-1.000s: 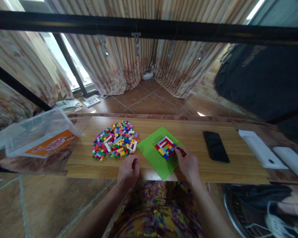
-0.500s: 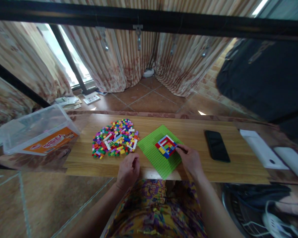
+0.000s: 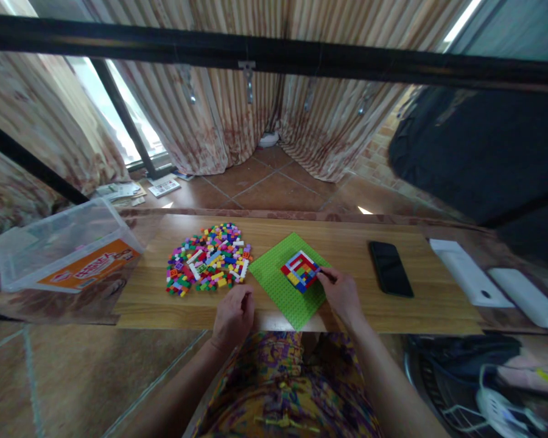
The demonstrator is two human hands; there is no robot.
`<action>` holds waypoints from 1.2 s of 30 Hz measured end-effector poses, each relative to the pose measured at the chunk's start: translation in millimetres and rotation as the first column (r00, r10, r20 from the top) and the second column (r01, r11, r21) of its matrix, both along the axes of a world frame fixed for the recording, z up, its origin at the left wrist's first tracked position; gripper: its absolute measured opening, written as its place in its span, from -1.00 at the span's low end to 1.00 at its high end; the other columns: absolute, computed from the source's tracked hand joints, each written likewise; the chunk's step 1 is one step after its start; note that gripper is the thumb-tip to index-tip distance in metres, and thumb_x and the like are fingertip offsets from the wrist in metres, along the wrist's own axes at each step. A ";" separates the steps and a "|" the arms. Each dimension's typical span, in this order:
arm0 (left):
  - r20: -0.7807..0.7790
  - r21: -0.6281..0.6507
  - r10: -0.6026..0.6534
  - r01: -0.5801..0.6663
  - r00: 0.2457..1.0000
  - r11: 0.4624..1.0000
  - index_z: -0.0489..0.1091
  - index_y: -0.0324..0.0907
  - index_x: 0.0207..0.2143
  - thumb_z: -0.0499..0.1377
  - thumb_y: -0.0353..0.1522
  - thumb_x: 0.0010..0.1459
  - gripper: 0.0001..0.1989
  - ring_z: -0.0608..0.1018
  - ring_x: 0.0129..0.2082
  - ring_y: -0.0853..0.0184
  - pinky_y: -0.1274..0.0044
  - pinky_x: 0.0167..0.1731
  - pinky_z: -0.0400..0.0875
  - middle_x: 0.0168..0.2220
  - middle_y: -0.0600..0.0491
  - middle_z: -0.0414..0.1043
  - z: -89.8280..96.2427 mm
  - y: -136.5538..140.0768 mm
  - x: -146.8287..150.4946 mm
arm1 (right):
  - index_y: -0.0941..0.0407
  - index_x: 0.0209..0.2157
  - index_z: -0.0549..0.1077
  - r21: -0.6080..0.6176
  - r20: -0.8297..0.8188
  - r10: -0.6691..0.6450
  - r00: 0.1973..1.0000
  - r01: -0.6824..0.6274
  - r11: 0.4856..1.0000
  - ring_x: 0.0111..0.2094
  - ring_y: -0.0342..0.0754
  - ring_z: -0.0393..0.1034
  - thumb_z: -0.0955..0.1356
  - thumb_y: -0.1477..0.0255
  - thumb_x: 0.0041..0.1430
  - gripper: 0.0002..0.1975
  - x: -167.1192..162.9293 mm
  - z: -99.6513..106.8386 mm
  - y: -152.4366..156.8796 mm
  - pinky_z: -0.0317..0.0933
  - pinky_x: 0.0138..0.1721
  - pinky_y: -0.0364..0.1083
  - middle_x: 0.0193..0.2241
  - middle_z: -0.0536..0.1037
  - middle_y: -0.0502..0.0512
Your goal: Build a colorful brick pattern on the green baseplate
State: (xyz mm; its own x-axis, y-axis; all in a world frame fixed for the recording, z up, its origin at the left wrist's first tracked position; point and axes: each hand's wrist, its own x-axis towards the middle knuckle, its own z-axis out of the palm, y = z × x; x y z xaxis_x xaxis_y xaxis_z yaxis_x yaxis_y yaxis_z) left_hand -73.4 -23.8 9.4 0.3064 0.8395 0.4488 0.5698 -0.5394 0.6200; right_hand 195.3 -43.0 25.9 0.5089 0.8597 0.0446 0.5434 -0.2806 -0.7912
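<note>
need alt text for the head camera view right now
A person's right hand is at the edge of a multicoloured brick build on a green baseplate. The left hand, loosely curled, is near a pile of loose bricks; a black phone lies at right.

A black phone [image 3: 390, 268] lies near a long white object [image 3: 468, 271]; patterned curtains [image 3: 210, 131] hang beyond, with papers [image 3: 119, 191] at left.

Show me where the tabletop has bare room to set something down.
Bare wood shows between the green baseplate and black phone, beyond the right hand, and right of the phone. Crowded: the brick pile nearly meets the baseplate, with the left hand just below.
</note>
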 end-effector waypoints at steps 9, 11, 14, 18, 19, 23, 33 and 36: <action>0.017 -0.028 0.001 -0.001 1.000 1.000 0.32 -0.16 -0.32 0.02 -0.43 0.20 -0.90 0.50 -0.39 0.34 0.53 -0.36 0.39 -0.41 0.05 0.42 1.7 0.6 0.3 | 0.20 -0.02 0.48 0.008 -0.054 -0.007 0.999 0.007 1.000 -0.42 0.01 0.47 0.37 0.15 0.00 -0.44 0.9 -4.2 -13.6 0.32 -0.35 -0.03 -0.35 0.61 0.19; 0.013 -0.036 -0.006 0.007 1.000 0.999 0.32 -0.15 -0.31 0.02 -0.42 0.20 -0.90 0.50 -0.38 0.33 0.52 -0.35 0.39 -0.40 0.04 0.43 2.1 0.2 0.0 | 0.20 -0.04 0.48 0.010 0.003 -0.025 1.000 0.025 1.000 -0.44 -0.02 0.44 0.37 0.12 0.00 -0.44 -1.4 -2.4 -13.9 0.30 -0.37 -0.04 -0.31 0.60 0.20; 0.014 -0.029 -0.012 0.012 1.000 0.999 0.32 -0.15 -0.30 0.03 -0.42 0.20 -0.91 0.51 -0.36 0.31 0.50 -0.32 0.39 -0.39 0.03 0.44 2.3 0.3 0.1 | 0.21 -0.04 0.48 0.007 0.098 -0.018 0.995 0.018 1.000 -0.47 -0.04 0.41 0.36 0.09 0.01 -0.43 -6.5 1.5 -7.8 0.29 -0.37 -0.04 -0.24 0.58 0.24; 0.005 -0.032 -0.003 0.003 1.000 0.999 0.31 -0.15 -0.31 0.02 -0.43 0.21 -0.91 0.50 -0.37 0.31 0.51 -0.34 0.38 -0.41 0.04 0.42 2.3 0.0 0.7 | 0.20 -0.05 0.49 0.015 0.206 0.064 0.977 -0.069 0.998 -0.29 0.04 0.44 0.33 0.14 0.07 -0.49 -10.1 0.2 5.2 0.29 -0.18 0.04 -0.18 0.57 0.27; 0.000 -0.034 0.002 -0.002 1.000 0.999 0.31 -0.15 -0.31 0.02 -0.43 0.21 -0.91 0.50 -0.38 0.31 0.51 -0.35 0.38 -0.41 0.05 0.42 2.3 -0.3 0.8 | 0.19 -0.08 0.51 0.017 0.214 0.091 0.973 -0.097 0.995 -0.23 0.06 0.44 0.31 0.16 0.09 -0.52 -9.2 -1.5 7.9 0.28 -0.13 0.05 -0.17 0.57 0.27; -0.019 -0.034 0.014 -0.015 1.000 0.999 0.32 -0.15 -0.31 0.02 -0.44 0.21 -0.90 0.49 -0.38 0.31 0.51 -0.36 0.37 -0.41 0.04 0.41 1.8 -1.5 1.2 | 0.17 -0.15 0.54 0.017 0.195 0.148 0.970 -0.154 0.988 -0.19 0.08 0.45 0.27 0.19 0.12 -0.58 5.0 -9.0 15.0 0.27 -0.12 0.06 -0.22 0.59 0.24; -0.024 -0.061 0.016 -0.018 1.000 0.998 0.31 -0.16 -0.28 0.00 -0.46 0.24 -0.89 0.47 -0.35 0.32 0.51 -0.32 0.36 -0.38 0.02 0.42 -0.8 -4.2 3.0 | 0.13 -0.14 0.55 -0.083 0.169 0.247 0.954 -0.236 0.968 -0.26 0.05 0.45 0.27 0.18 0.09 -0.58 53.3 -7.1 22.9 0.28 -0.13 0.05 -0.18 0.60 0.20; -0.010 -0.060 0.010 -0.010 1.000 0.998 0.31 -0.16 -0.26 0.00 -0.45 0.25 -0.89 0.47 -0.34 0.32 0.51 -0.31 0.36 -0.37 0.02 0.42 -0.5 -4.9 3.2 | 0.13 -0.13 0.54 -0.084 0.147 0.298 0.943 -0.289 0.954 -0.24 0.06 0.45 0.27 0.15 0.10 -0.56 47.9 -6.1 23.6 0.29 -0.12 0.06 -0.18 0.59 0.19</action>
